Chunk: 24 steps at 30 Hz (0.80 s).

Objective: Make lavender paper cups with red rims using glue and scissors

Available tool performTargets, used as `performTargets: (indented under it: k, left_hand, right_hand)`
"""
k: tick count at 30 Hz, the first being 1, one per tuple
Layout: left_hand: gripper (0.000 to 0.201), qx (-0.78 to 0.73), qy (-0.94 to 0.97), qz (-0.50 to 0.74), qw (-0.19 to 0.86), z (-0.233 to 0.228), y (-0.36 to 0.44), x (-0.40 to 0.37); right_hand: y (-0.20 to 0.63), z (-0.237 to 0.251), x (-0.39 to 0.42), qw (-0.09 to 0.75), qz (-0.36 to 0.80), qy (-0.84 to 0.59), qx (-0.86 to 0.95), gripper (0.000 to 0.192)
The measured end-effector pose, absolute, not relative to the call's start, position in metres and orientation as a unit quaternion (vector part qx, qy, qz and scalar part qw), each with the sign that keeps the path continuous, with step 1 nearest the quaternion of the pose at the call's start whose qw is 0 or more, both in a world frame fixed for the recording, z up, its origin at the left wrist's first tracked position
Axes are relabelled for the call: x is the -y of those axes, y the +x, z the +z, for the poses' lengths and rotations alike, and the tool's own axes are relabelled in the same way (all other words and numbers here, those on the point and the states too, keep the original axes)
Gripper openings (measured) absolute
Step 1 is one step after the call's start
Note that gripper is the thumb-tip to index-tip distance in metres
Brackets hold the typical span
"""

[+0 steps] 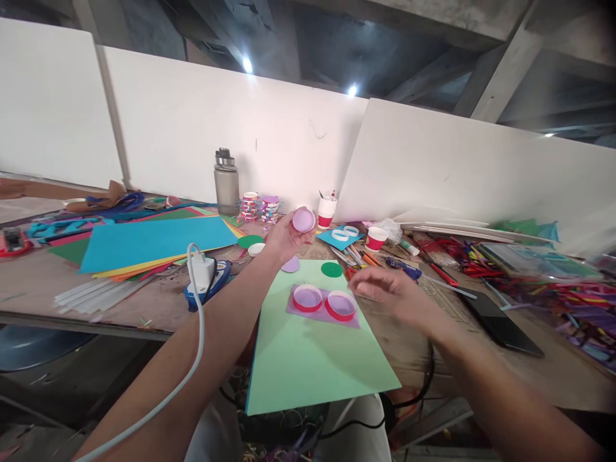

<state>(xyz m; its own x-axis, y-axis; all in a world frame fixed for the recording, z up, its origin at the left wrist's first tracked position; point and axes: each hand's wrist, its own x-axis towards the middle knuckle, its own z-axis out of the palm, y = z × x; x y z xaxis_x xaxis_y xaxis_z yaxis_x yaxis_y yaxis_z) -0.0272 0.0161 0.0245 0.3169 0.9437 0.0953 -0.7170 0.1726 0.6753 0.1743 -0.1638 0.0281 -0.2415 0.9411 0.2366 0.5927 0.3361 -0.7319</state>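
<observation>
head view | left hand (283, 240) grip clamped on lilac disc (303, 220), lifted just behind green sheet (312, 346) | right hand (392, 296) fingers apart, empty, just right of two red rings (325, 301) on sheet | step, judged: fitting disc to ring | next: line up disc over ring

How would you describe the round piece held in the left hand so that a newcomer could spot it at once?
Start at the light green sheet on the table's near edge, then look just beyond its far left corner. There the left hand holds up a lilac disc with a pinkish rim. Unlike the two red-rimmed rings lying on the sheet, it is lifted off the table.
</observation>
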Motion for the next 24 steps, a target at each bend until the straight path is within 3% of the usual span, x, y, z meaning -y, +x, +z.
performTargets:
  k: [3,8,11,14,20,24]
  left_hand:
    - [0.025,-0.144,0.301,0.547,0.768,0.026,-0.026,-0.013]
    - [0.025,-0.128,0.258,0.524,0.802,0.029,-0.023,-0.007]
    - [0.027,-0.125,0.255,0.526,0.802,0.030,-0.021,-0.006]
    - [0.031,-0.113,0.250,0.523,0.807,0.030,-0.020,-0.006]
    - [0.038,-0.112,0.232,0.508,0.822,0.032,-0.019,-0.004]
    - [0.043,-0.111,0.213,0.504,0.829,0.035,-0.019,0.000]
  right_hand:
    - [0.214,0.011,0.138,0.396,0.113,-0.636,0.653,0.030]
    - [0.275,-0.024,0.116,0.212,-0.061,-0.810,0.543,0.032]
    - [0.292,-0.042,0.112,0.125,-0.096,-0.837,0.524,0.034]
    - [0.297,-0.052,0.110,0.092,-0.117,-0.840,0.521,0.035]
    - [0.293,-0.058,0.110,0.102,-0.144,-0.852,0.493,0.042]
    - [0.294,-0.056,0.109,0.135,-0.094,-0.881,0.443,0.050]
